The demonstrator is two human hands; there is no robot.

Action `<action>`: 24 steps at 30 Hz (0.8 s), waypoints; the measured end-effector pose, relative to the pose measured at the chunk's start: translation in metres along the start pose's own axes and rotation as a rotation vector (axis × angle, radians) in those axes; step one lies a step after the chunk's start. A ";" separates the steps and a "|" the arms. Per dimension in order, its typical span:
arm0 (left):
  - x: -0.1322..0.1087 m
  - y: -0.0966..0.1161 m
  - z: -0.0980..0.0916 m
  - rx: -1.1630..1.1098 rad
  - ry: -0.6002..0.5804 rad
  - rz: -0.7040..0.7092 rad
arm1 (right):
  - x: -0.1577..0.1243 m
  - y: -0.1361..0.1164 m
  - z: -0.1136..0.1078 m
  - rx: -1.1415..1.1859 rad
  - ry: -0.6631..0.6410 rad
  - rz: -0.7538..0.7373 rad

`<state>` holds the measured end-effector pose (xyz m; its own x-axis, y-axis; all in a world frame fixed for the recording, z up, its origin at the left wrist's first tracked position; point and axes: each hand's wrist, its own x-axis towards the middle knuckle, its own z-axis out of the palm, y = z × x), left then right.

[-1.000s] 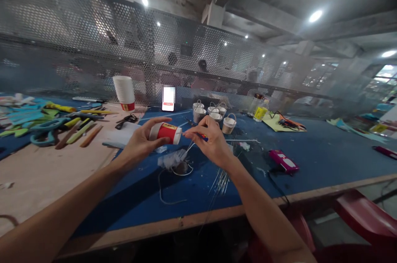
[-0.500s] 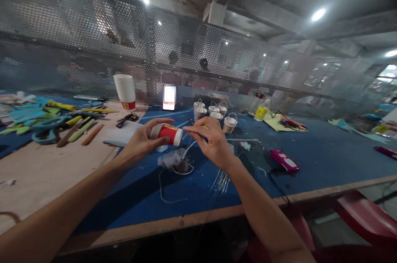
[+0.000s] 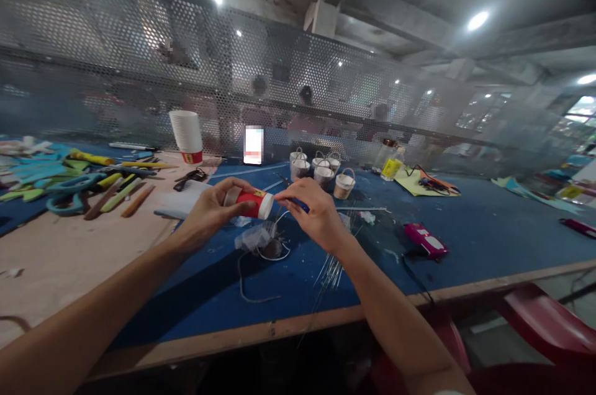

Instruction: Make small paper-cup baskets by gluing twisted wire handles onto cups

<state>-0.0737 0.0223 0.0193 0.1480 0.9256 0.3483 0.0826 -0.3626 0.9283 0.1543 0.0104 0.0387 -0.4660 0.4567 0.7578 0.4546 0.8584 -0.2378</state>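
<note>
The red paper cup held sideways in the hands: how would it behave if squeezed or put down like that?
The red paper cup is probably light and thin-walled, so the left hand could dent it. Laid sideways on the blue table, its round, tapered body would likely roll in a curve.

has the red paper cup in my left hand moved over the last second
Barely. The red paper cup in the left hand sits slightly closer to the cluster of small white cups, but the camera itself shifted, so real movement is uncertain.
</note>
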 end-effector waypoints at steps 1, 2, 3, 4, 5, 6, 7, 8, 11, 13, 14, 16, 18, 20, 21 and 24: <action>0.000 0.000 0.000 0.000 -0.012 -0.005 | 0.000 -0.001 -0.001 -0.003 0.002 0.012; 0.000 0.001 0.000 0.004 -0.022 -0.008 | 0.000 -0.002 -0.001 -0.011 0.003 0.027; 0.000 0.001 0.000 0.010 -0.032 -0.012 | 0.001 -0.003 -0.002 -0.020 0.004 0.039; 0.000 0.002 0.000 0.016 -0.038 -0.017 | 0.001 -0.004 -0.002 -0.027 0.003 0.045; -0.001 0.002 0.000 0.017 -0.042 -0.019 | 0.001 -0.004 -0.003 -0.032 0.001 0.044; -0.001 0.003 0.000 0.014 -0.047 -0.019 | 0.001 -0.005 -0.003 -0.037 -0.001 0.039; -0.001 0.003 0.000 0.009 -0.051 -0.019 | 0.001 -0.005 -0.002 -0.040 -0.004 0.036; -0.001 0.004 0.000 0.007 -0.054 -0.022 | 0.000 -0.005 -0.002 -0.034 -0.006 0.039; -0.002 0.005 0.000 0.017 -0.052 -0.034 | -0.002 -0.004 0.000 0.083 0.008 0.114; -0.001 0.005 0.000 0.014 -0.047 -0.030 | -0.003 -0.004 0.000 0.240 0.039 0.198; -0.001 0.004 0.000 0.008 -0.045 -0.024 | -0.003 -0.005 0.000 0.316 0.054 0.244; 0.000 0.004 -0.001 -0.004 -0.043 -0.017 | -0.002 -0.007 -0.002 0.446 0.069 0.336; 0.000 0.004 -0.001 -0.008 -0.043 -0.030 | 0.000 -0.008 -0.003 0.560 0.056 0.400; 0.000 0.004 -0.001 -0.007 -0.049 -0.042 | 0.001 -0.007 -0.003 0.655 0.036 0.409; 0.000 0.004 -0.001 -0.006 -0.053 -0.042 | 0.001 -0.007 -0.003 0.684 0.035 0.398; 0.000 0.003 -0.002 -0.002 -0.056 -0.033 | 0.001 -0.005 0.000 0.682 0.046 0.399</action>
<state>-0.0755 0.0216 0.0223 0.1997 0.9295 0.3100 0.0866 -0.3319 0.9393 0.1514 0.0063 0.0411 -0.3271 0.7629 0.5576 0.0080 0.5923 -0.8057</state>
